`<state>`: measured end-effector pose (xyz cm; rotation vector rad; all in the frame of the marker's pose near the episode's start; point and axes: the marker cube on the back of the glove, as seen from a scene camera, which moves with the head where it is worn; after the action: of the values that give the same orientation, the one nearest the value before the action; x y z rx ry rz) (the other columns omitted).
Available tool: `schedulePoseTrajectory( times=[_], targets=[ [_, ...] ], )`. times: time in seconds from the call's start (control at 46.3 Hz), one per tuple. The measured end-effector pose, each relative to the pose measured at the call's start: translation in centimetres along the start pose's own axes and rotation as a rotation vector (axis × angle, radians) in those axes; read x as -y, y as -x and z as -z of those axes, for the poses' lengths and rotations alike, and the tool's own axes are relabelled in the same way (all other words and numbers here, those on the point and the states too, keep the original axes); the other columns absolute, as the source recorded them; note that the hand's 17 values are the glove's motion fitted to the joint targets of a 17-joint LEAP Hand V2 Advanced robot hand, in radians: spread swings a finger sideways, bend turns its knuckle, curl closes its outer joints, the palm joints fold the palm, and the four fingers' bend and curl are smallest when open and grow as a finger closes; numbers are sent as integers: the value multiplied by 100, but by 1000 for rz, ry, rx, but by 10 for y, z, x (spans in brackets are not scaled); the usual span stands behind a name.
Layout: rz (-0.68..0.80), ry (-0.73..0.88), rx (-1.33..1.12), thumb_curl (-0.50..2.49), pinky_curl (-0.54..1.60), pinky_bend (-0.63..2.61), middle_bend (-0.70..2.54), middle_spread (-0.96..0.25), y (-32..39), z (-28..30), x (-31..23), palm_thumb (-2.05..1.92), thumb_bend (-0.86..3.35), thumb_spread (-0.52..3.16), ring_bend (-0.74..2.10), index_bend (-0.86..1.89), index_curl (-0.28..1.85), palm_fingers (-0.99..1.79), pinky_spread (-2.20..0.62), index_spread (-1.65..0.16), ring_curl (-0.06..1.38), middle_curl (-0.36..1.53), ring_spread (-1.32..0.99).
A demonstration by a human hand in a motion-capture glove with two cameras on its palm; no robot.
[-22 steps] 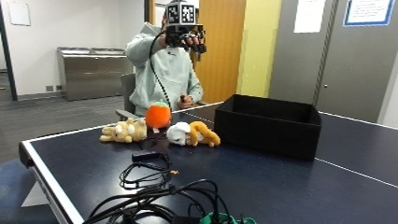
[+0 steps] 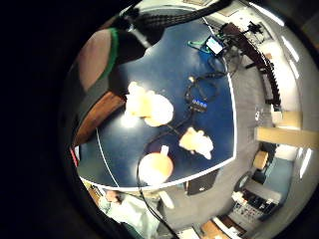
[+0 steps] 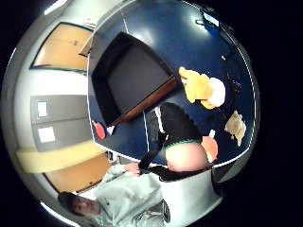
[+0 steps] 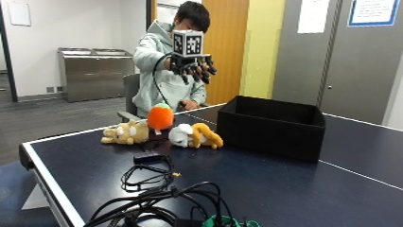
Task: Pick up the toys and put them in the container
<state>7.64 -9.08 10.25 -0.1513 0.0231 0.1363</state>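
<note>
None of the toys is in the black container [image 4: 272, 126] yet; as far as its dark inside shows in the thumb side view, it looks empty. Three toys lie on the bench [image 4: 327, 189] beside it: the orange carrot toy [image 4: 160, 117] standing upright, the tan plush animal [image 4: 124, 133] next to it, and the white-and-yellow plush [image 4: 195, 135] nearest the container's wall. So every pick is still to be done.

The gloved right hand [image 4: 192, 68] hovers high above the toys, palm facing down toward the bench, fingers spread and relaxed, gripping nothing.

Against the picture from half a second ago, the hand sits at much the same height in front of the person, and the three toys and the container lie where they did.
</note>
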Motion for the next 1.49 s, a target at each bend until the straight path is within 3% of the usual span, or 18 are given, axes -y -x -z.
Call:
schedulePoseTrajectory(
  times=[0.086, 0.259, 0.497, 0.562, 0.67, 0.843, 1.037, 1.21, 1.491],
  targets=[
    [-24, 54, -2, 19, 33, 84, 17, -5, 3, -45, 5, 12, 10, 134, 30, 5, 11, -14, 1, -24, 15, 17, -10],
    [-128, 241, 132, 22, 34, 85, 13, -2, -3, -139, 34, 12, 7, 130, 20, 8, 11, -29, 4, -23, 14, 19, -3],
    [-345, 415, -119, 26, 34, 84, 12, 0, -26, -182, 47, 8, -1, 118, 16, 10, 13, -28, 8, -25, 15, 19, 3],
    [-338, 385, -131, 28, 33, 83, 16, -1, -27, -185, 47, 14, 1, 120, 25, 10, 14, -11, 9, -26, 17, 20, 3],
    [-307, 317, -106, 33, 28, 72, 25, -6, -28, -189, 47, 33, 12, 130, 74, 16, 13, 44, 6, -28, 27, 23, -12],
    [-265, 182, -42, 45, 28, 67, 52, -17, -24, -192, 33, 62, 23, 119, 99, 19, 16, 94, -17, -28, 37, 33, -28],
    [-167, 274, -38, 57, 32, 62, 69, -22, -11, -175, 8, 70, 20, 87, 102, 30, 24, 110, -35, -31, 44, 43, -32],
    [-70, 310, -44, 65, 35, 59, 77, -23, -3, -112, -15, 73, 18, 67, 102, 39, 30, 109, -40, -34, 46, 48, -33],
    [152, 190, -94, 76, 38, 60, 81, -23, 81, -20, -90, 75, 14, 48, 105, 45, 39, 106, -44, -37, 49, 54, -33]
  ],
)
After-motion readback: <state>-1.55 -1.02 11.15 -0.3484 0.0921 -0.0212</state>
